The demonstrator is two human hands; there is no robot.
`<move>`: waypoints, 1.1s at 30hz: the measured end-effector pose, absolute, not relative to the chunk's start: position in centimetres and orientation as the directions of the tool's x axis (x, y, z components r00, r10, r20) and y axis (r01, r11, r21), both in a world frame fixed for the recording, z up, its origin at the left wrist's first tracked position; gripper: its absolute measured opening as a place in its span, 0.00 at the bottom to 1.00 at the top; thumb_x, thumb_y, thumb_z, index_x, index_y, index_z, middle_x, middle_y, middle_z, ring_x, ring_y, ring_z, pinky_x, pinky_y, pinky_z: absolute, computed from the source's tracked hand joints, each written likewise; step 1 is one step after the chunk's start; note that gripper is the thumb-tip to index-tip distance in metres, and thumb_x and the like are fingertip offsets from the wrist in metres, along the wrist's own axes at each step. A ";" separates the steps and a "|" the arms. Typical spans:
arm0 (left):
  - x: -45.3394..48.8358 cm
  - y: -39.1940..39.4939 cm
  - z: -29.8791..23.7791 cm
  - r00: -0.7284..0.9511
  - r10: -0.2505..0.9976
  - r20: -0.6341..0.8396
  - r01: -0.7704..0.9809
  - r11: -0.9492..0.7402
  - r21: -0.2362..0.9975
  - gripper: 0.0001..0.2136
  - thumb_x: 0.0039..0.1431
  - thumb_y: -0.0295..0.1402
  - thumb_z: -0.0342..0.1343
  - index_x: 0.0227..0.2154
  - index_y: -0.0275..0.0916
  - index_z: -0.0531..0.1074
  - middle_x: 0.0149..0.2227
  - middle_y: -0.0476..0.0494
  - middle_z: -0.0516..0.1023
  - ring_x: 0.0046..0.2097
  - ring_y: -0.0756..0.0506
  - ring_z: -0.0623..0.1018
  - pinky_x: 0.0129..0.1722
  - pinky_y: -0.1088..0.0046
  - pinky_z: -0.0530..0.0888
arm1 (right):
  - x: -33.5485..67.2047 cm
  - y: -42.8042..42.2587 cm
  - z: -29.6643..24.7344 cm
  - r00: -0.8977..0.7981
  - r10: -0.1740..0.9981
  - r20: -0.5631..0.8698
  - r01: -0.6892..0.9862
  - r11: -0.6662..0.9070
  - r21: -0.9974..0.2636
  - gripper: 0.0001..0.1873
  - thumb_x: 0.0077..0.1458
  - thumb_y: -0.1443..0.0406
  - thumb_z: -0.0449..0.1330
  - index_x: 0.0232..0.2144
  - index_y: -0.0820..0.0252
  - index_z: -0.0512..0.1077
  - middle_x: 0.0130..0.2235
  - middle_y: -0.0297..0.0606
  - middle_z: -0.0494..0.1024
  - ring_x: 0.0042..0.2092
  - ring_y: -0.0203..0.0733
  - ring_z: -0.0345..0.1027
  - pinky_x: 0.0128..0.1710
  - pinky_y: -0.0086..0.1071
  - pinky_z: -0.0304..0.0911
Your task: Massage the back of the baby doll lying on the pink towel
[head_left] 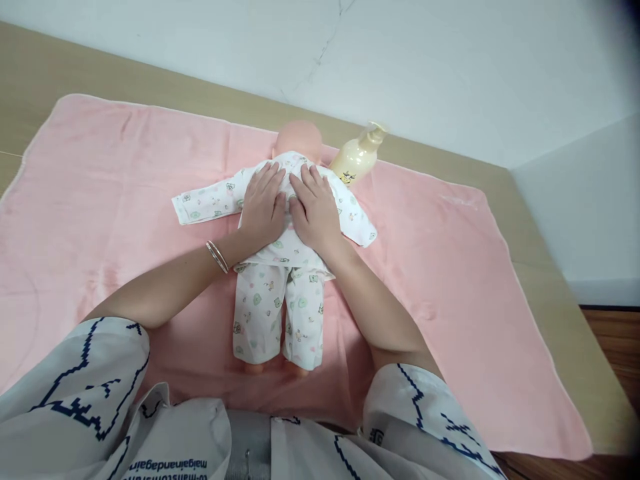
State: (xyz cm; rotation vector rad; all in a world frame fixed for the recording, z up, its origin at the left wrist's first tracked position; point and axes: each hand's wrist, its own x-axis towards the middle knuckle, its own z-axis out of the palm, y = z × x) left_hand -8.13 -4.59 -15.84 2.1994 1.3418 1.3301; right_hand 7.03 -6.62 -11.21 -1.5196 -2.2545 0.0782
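Observation:
A baby doll (pixel 299 139) in a white patterned top and matching trousers (pixel 260 310) lies stretched out, its bald head away from me. No face shows, so it appears to be on its front. My left hand (pixel 263 205) rests flat on the left side of its upper back, fingers extended toward the head. Beside it, my right hand (pixel 315 208) lies flat on the right side, fingers slightly apart. Both hands press or rest on the cloth and grip nothing. The doll's sleeves (pixel 207 202) spread out to both sides.
Under the doll a pink blanket (pixel 440 267) covers much of the wooden table (pixel 545 280). A cream pump bottle (pixel 357 157) stands right of the doll's head. A white wall (pixel 450 73) rises behind the table. Brown wooden floor (pixel 615 340) shows at the right.

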 end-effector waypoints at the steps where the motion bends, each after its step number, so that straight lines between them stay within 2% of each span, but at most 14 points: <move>1: -8.1 -4.7 -15.7 0.165 0.807 0.567 0.586 -0.543 0.602 0.32 0.72 0.51 0.29 0.63 0.35 0.63 0.68 0.34 0.64 0.73 0.40 0.58 0.74 0.52 0.52 | 7.1 -6.5 -11.1 -0.327 0.895 0.302 0.871 0.410 -0.271 0.28 0.66 0.63 0.44 0.66 0.62 0.62 0.72 0.47 0.58 0.74 0.53 0.44 0.73 0.55 0.43; 3: -7.9 -5.1 -15.0 0.171 0.820 0.547 0.590 -0.530 0.609 0.29 0.72 0.49 0.31 0.64 0.38 0.62 0.68 0.36 0.64 0.73 0.39 0.58 0.74 0.50 0.50 | 7.7 -6.3 -10.4 -0.324 0.887 0.329 0.874 0.414 -0.256 0.28 0.66 0.65 0.44 0.65 0.62 0.63 0.71 0.46 0.59 0.74 0.53 0.46 0.72 0.55 0.45; 7: -7.5 -6.4 -12.4 0.200 0.826 0.527 0.551 -0.540 0.637 0.25 0.72 0.46 0.37 0.65 0.42 0.61 0.69 0.38 0.63 0.73 0.39 0.58 0.74 0.50 0.50 | 10.6 -5.8 -7.8 -0.225 0.828 0.514 0.906 0.372 -0.203 0.30 0.64 0.68 0.44 0.67 0.52 0.60 0.71 0.39 0.60 0.74 0.52 0.45 0.71 0.61 0.47; 11: -6.5 -6.4 -9.3 0.145 0.858 0.492 0.381 -0.507 0.773 0.27 0.68 0.50 0.46 0.65 0.43 0.61 0.69 0.39 0.64 0.71 0.40 0.62 0.71 0.54 0.62 | 14.5 -4.6 -5.8 -0.110 0.763 0.637 0.919 0.322 -0.227 0.32 0.67 0.67 0.40 0.71 0.48 0.49 0.73 0.39 0.54 0.75 0.53 0.41 0.70 0.66 0.48; 13: -5.4 -5.1 -8.2 0.151 0.900 0.409 0.245 -0.434 0.867 0.26 0.72 0.49 0.40 0.65 0.42 0.60 0.69 0.39 0.64 0.70 0.41 0.65 0.67 0.56 0.69 | 16.1 -3.6 -5.8 -0.082 0.773 0.629 0.915 0.308 -0.259 0.34 0.66 0.67 0.40 0.72 0.49 0.44 0.75 0.40 0.49 0.76 0.52 0.37 0.70 0.65 0.46; 16: -3.4 -1.7 -7.2 0.321 0.906 0.276 0.045 -0.306 0.951 0.32 0.73 0.45 0.18 0.66 0.40 0.60 0.66 0.37 0.68 0.67 0.44 0.70 0.60 0.58 0.76 | 17.0 -2.3 -6.6 -0.121 0.837 0.534 0.885 0.335 -0.324 0.39 0.62 0.70 0.43 0.73 0.53 0.39 0.76 0.40 0.43 0.76 0.48 0.32 0.72 0.61 0.43; 18: -2.0 1.0 -6.9 0.403 0.885 0.234 -0.066 -0.227 0.972 0.40 0.69 0.47 0.09 0.66 0.36 0.60 0.65 0.34 0.70 0.66 0.44 0.71 0.59 0.58 0.76 | 16.7 -1.8 -7.1 -0.154 0.866 0.476 0.873 0.345 -0.345 0.41 0.58 0.72 0.45 0.73 0.59 0.39 0.76 0.43 0.43 0.76 0.46 0.32 0.73 0.57 0.42; 20: -0.8 3.3 -6.6 0.415 0.881 0.226 -0.113 -0.197 0.974 0.44 0.66 0.47 0.05 0.67 0.32 0.58 0.65 0.31 0.69 0.67 0.44 0.70 0.59 0.57 0.75 | 16.0 -1.6 -7.4 -0.164 0.874 0.458 0.888 0.333 -0.317 0.42 0.56 0.73 0.46 0.72 0.67 0.43 0.75 0.49 0.46 0.76 0.47 0.33 0.74 0.53 0.42; 23: 0.7 5.6 -6.2 0.403 0.879 0.254 -0.105 -0.231 0.967 0.47 0.64 0.47 0.03 0.66 0.31 0.59 0.62 0.29 0.72 0.66 0.43 0.72 0.59 0.54 0.74 | 15.1 -1.7 -7.5 -0.154 0.864 0.480 0.923 0.300 -0.242 0.40 0.54 0.72 0.48 0.69 0.73 0.49 0.73 0.55 0.52 0.75 0.52 0.37 0.73 0.54 0.43; 27: 1.7 6.1 -5.6 0.416 0.857 0.305 -0.118 -0.282 0.952 0.48 0.62 0.52 0.04 0.66 0.35 0.60 0.61 0.32 0.73 0.65 0.42 0.73 0.59 0.53 0.74 | 15.0 -1.9 -7.0 -0.146 0.847 0.511 0.939 0.281 -0.197 0.40 0.53 0.69 0.52 0.68 0.68 0.52 0.71 0.55 0.55 0.73 0.56 0.44 0.71 0.57 0.48; 30: 1.0 4.7 -5.2 0.458 0.844 0.278 -0.136 -0.242 0.961 0.47 0.62 0.55 0.07 0.67 0.39 0.59 0.65 0.35 0.69 0.66 0.42 0.72 0.58 0.55 0.74 | 15.1 -2.1 -6.3 -0.116 0.850 0.514 0.944 0.255 -0.210 0.41 0.53 0.67 0.53 0.69 0.67 0.50 0.66 0.57 0.61 0.68 0.57 0.54 0.67 0.57 0.56; 33: -0.7 2.3 -5.0 0.462 0.862 0.207 -0.143 -0.158 0.977 0.43 0.66 0.50 0.09 0.67 0.38 0.60 0.63 0.34 0.72 0.65 0.42 0.73 0.58 0.55 0.75 | 14.7 -2.3 -5.7 -0.075 0.864 0.498 0.958 0.202 -0.206 0.42 0.51 0.67 0.53 0.69 0.67 0.53 0.61 0.57 0.65 0.64 0.60 0.58 0.62 0.57 0.63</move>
